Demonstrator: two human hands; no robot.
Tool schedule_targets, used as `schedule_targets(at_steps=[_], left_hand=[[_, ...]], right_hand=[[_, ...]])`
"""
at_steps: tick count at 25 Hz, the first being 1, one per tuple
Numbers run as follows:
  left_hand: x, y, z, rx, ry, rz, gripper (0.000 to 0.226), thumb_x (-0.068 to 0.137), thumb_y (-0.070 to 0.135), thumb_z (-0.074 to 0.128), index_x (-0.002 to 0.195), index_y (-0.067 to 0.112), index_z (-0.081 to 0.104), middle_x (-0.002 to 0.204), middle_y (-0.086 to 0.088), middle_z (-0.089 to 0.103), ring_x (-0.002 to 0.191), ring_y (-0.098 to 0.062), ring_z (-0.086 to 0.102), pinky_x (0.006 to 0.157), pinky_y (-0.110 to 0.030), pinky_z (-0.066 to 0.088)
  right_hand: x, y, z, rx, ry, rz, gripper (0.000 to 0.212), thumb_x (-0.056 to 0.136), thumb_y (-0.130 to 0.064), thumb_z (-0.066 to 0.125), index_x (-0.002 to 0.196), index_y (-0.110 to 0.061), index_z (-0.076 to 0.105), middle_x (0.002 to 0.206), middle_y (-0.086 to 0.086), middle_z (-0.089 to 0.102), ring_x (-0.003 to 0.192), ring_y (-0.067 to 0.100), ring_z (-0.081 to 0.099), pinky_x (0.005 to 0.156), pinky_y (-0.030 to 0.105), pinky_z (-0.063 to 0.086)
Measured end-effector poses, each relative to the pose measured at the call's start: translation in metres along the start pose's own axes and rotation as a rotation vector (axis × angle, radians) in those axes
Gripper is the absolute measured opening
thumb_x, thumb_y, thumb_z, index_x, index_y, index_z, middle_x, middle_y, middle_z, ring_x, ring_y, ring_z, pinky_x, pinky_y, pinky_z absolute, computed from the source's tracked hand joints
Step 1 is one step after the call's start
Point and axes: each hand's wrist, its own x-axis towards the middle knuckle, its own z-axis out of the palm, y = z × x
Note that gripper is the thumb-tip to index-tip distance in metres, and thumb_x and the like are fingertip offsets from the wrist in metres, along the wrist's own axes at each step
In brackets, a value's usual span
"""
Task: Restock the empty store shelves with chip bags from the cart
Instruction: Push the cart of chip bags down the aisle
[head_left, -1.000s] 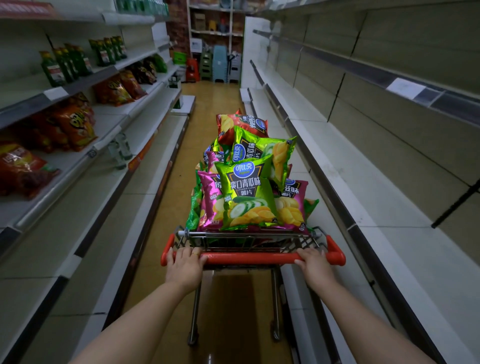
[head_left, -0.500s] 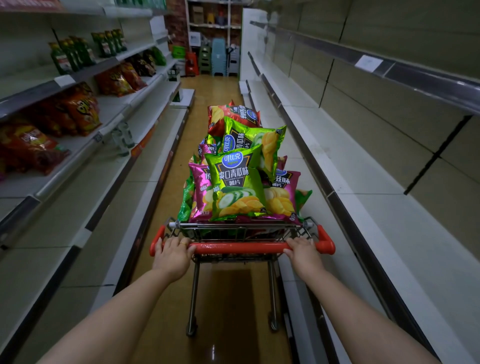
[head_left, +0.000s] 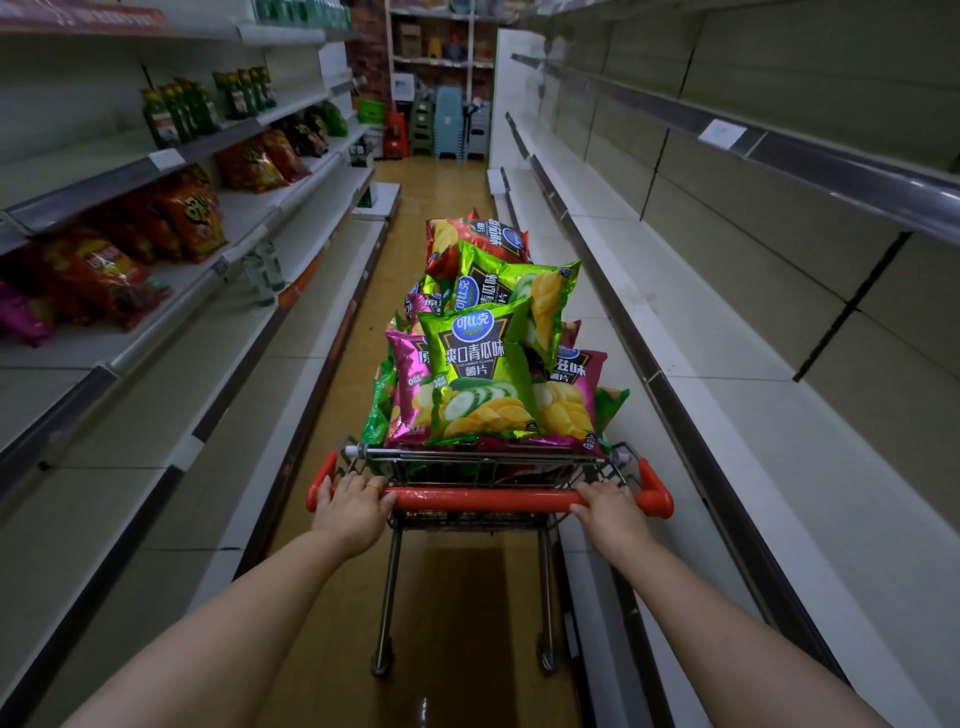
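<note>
Foil chip bags (head_left: 475, 384), wire cart (head_left: 483, 500)

Both hands, left hand (head_left: 354, 512) and right hand (head_left: 612, 514), grip the cart's red handle (head_left: 483, 500), fingers (head_left: 363, 480) curled over it, chip bags (head_left: 480, 374) heaped just beyond.

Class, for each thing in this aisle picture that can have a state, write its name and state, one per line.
cart: heaped with chip bags above its rim
handle: gripped near both ends
left hand: curled round the handle
right hand: curled round the handle
right shelves: bare
left shelves: partly stocked
</note>
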Motion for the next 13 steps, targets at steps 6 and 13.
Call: schedule_targets(at_steps=[6, 13], left_hand=[[-0.007, 0.003, -0.017, 0.019, -0.15, 0.002, 0.05, 0.1, 0.042, 0.033, 0.145, 0.021, 0.03, 0.147, -0.006, 0.038, 0.139, -0.023, 0.029, 0.117, -0.049, 0.009], [-0.001, 0.027, -0.069, -0.01, -0.293, 0.064, 0.04, 0.098, 0.037, 0.043, 0.129, 0.012, 0.05, 0.117, -0.004, 0.059, 0.1, -0.014, 0.054, 0.086, -0.025, 0.043]], right_hand=[[-0.007, 0.0, -0.01, -0.012, -0.097, -0.023, 0.032, 0.096, -0.033, 0.044, 0.123, -0.018, 0.053, 0.12, 0.008, 0.056, 0.11, 0.025, 0.051, 0.096, 0.036, 0.042], [-0.004, -0.016, -0.066, 0.122, 0.031, -0.122, 0.025, 0.096, -0.029, 0.044, 0.102, -0.017, 0.066, 0.093, 0.007, 0.065, 0.091, 0.025, 0.061, 0.075, 0.032, 0.049]])
